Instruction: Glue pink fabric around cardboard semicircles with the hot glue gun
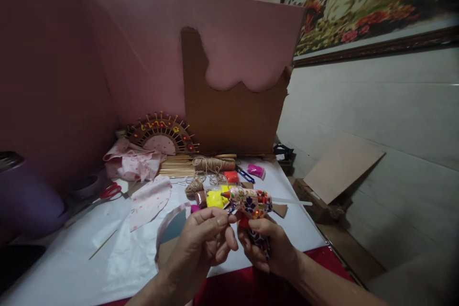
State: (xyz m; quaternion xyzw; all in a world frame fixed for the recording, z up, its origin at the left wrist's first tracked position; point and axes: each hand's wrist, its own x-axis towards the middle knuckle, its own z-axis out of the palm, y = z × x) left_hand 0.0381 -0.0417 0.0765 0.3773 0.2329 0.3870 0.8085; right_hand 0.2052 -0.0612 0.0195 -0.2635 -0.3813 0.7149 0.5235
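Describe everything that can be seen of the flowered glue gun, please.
The glue gun has a pale, plastic-looking body with purple, red and orange flowers, an orange-brown nozzle, a red trigger and a small lit spot. A translucent stick juts from its back. Its nozzle points towards the picture's left; its handle goes downward in the right grip. Whether the left grip touches it is unclear.

Left of the twine roll lie sticks and scissors. Before it are packets and the glue gun.
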